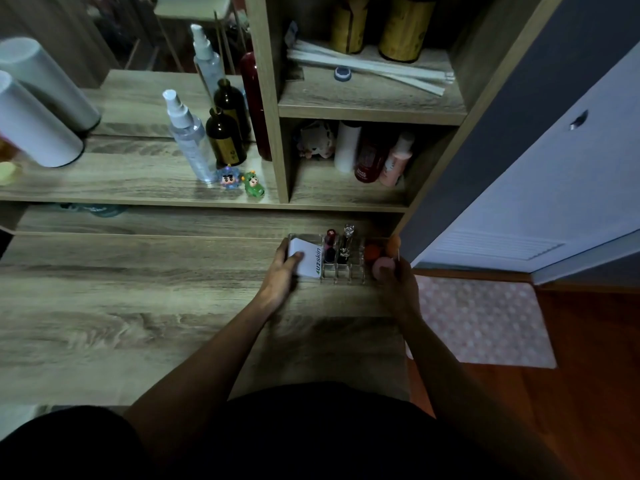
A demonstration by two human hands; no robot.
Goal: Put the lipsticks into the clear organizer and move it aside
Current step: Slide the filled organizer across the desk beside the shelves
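Note:
The clear organizer [343, 273] stands at the far right of the wooden desk, against the shelf unit. A dark red lipstick [330, 244] and a black one with a clear cap [346, 243] stand upright in its back slots. A white box [306, 259] with green lettering sits in its left section, and orange and pink sponges [381, 261] fill its right end. My left hand [282, 275] grips the organizer's left end, thumb on the white box. My right hand [398, 289] holds its right end by the pink sponge.
On the raised shelf stand a spray bottle [188, 136], a brown bottle [225, 138], two small figurines [242, 183] and a white cylinder [34, 126]. Cubbies at the right hold bottles. The desk's right edge drops to a pink mat [485, 320] on the floor.

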